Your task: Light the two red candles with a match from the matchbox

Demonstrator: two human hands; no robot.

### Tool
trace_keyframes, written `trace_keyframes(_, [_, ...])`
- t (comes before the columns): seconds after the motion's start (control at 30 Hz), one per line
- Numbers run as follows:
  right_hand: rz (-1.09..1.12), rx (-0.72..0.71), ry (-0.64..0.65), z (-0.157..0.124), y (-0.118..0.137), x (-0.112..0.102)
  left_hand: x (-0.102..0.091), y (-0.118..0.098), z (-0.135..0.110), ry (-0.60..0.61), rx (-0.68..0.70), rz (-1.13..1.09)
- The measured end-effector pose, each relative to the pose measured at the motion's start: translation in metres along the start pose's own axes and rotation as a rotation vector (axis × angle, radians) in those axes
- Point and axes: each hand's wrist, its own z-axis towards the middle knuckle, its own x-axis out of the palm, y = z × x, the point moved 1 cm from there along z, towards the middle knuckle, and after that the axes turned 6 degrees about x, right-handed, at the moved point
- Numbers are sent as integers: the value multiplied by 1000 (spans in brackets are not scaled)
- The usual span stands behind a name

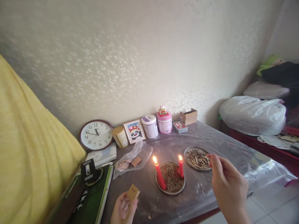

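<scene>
In my left hand [123,208] is a small tan matchbox [133,192], gripped between thumb and fingers near the front of the table. Thumb and fingertips of my right hand [227,180] are pinched together at the right rim of a round metal dish [185,156]. Any thing between those fingertips is too small to make out. Many matchsticks [197,159] lie heaped in that dish. Between my hands, two lit red candles, a taller leaning one [160,177] and a shorter one [181,168], stand on a stained round tin plate [171,193].
Behind the candles lies a clear plastic bag [142,152] with small boxes. A clock [96,135], canisters [149,127], a framed panda picture [135,132] and an open cardboard box [189,118] line the wall. At left are a green book [93,199] and yellow cloth [30,149].
</scene>
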Motion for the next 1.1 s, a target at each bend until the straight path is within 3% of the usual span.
trace_keyframes(0.07, [129, -89, 65, -32, 17, -5, 6, -6, -8, 15, 37, -22])
trace_keyframes(0.13, [233, -201, 273, -66, 21, 1, 9, -10, -14, 18, 66, -23])
trace_keyframes(0.2, [246, -265, 501, -95, 11, 14, 10, -13, -19, 24, 100, -8])
trace_keyframes(0.27, [215, -234, 669, -117, -8, 31, 9, -15, -22, 38, 148, 30])
trace_keyframes(0.4, [208, 18, 866, -136, -41, 61, 5, -15, -26, 72, 234, 137])
trace_keyframes(0.53, [465, 374, 1135, -145, -42, 79, 8, -12, -28, 125, 283, 190])
trace_keyframes(0.67, [724, 794, 1233, -155, -37, 91, 10, -7, -33, 161, 301, 227])
trace_keyframes(0.77, [819, 927, 1297, -159, -38, 95, 10, -4, -36, 191, 301, 242])
trace_keyframes(0.87, [753, 807, 1258, -155, -41, 94, 9, -4, -35, 224, 236, 168])
trace_keyframes(1.03, [518, 161, 1188, -146, -42, 86, 11, -13, -29, 231, 54, -11])
trace_keyframes(1.1, [444, 33, 1156, -147, -46, 85, 11, -19, -28, 223, 23, -46])
